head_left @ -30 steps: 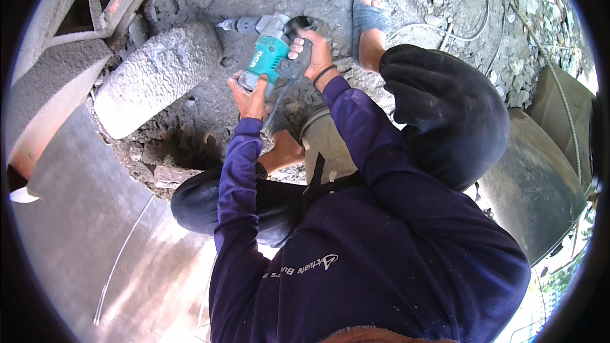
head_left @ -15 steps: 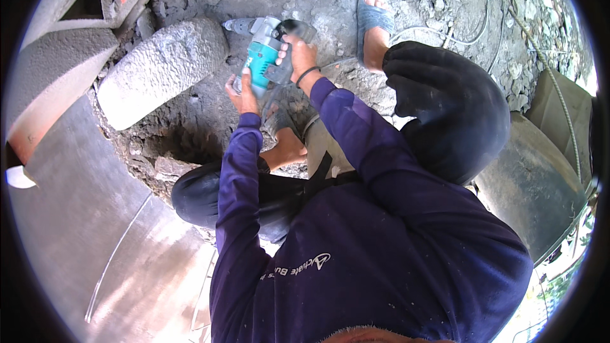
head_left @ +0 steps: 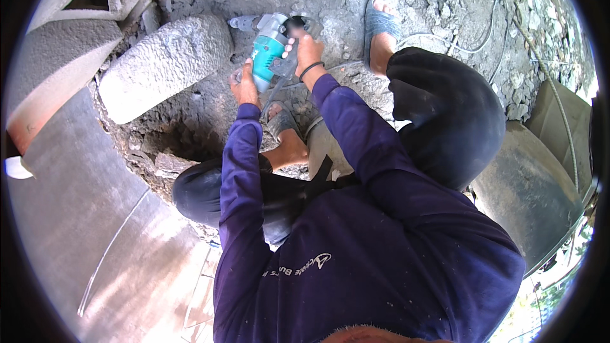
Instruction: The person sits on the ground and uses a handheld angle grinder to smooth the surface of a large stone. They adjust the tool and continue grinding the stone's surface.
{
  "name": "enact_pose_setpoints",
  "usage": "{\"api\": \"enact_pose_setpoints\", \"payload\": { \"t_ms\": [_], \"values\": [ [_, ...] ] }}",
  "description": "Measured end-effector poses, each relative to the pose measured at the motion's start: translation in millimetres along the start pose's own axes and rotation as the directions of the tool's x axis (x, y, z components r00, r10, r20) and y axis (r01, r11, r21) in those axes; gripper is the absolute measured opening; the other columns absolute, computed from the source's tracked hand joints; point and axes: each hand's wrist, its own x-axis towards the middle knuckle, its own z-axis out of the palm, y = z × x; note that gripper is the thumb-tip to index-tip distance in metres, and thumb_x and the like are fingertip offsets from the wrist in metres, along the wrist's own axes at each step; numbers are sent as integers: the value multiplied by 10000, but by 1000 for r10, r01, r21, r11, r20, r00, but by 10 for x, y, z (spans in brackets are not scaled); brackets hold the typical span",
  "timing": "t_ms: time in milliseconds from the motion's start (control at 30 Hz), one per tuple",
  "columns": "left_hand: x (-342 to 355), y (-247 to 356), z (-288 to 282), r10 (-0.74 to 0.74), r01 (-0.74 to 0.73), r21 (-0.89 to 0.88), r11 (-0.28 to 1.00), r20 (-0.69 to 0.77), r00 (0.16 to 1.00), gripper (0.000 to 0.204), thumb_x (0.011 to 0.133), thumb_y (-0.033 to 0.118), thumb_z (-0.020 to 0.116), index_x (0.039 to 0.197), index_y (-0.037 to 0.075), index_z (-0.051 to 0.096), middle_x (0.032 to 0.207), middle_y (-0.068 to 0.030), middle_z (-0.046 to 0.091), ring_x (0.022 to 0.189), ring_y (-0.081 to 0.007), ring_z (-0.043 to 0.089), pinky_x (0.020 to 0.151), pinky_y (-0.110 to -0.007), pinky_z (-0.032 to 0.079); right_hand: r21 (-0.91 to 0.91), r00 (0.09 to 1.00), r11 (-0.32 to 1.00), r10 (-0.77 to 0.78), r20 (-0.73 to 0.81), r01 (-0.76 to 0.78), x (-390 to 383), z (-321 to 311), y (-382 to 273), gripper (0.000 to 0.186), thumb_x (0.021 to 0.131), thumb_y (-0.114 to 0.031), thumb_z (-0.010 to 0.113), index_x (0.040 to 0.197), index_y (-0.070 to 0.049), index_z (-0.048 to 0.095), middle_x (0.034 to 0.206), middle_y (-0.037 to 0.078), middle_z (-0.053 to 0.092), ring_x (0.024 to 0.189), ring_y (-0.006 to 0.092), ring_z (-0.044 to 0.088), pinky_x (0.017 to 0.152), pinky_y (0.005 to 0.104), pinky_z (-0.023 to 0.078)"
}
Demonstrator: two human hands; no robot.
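Observation:
A teal and grey rotary hammer (head_left: 269,51) is held in both my hands, its grey nose pointing left at the end of a pale, pitted stone block (head_left: 168,67). My right hand (head_left: 306,52) is closed round the dark rear handle. Lower down, my left hand (head_left: 244,85) grips the bottom of the teal body, thumb along its side. Whether the tool's tip touches the stone I cannot tell.
Rough grey soil and rubble lie around my sandalled feet. A pale cable (head_left: 470,49) loops over the ground on the right, near a rope (head_left: 549,67). Large curved grey slabs (head_left: 70,171) stand on the left; a dark hollow (head_left: 194,143) lies below the block.
The tool and both hands appear slightly further right and the tool a little higher, while the whole scene has shifted slightly too. My left hand has moved a little down the teal body.

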Motion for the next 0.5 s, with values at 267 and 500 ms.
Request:
{"api": "enact_pose_setpoints", "payload": {
  "t_ms": [267,500],
  "values": [
    [-7,23,88,-175,182,-165,969,52,983,605,872,364,818,1255,-13,541,1156,-180,648,961,-284,661,863,-443,551,-61,997,997,59,42,-56,125,-101,23,115,873,-97,689,869,-46,585,678,44,566,520,186,561,463,363,495],
    [-225,-77,101,-362,431,-195,881,311,879,584,939,552,665,1327,125,570,1195,-135,686,968,-354,693,800,-583,570,-162,995,986,62,77,-49,-16,-269,-17,115,834,-63,701,766,-26,615,659,80,613,519,206,581,484,379,507]
  ]
}}
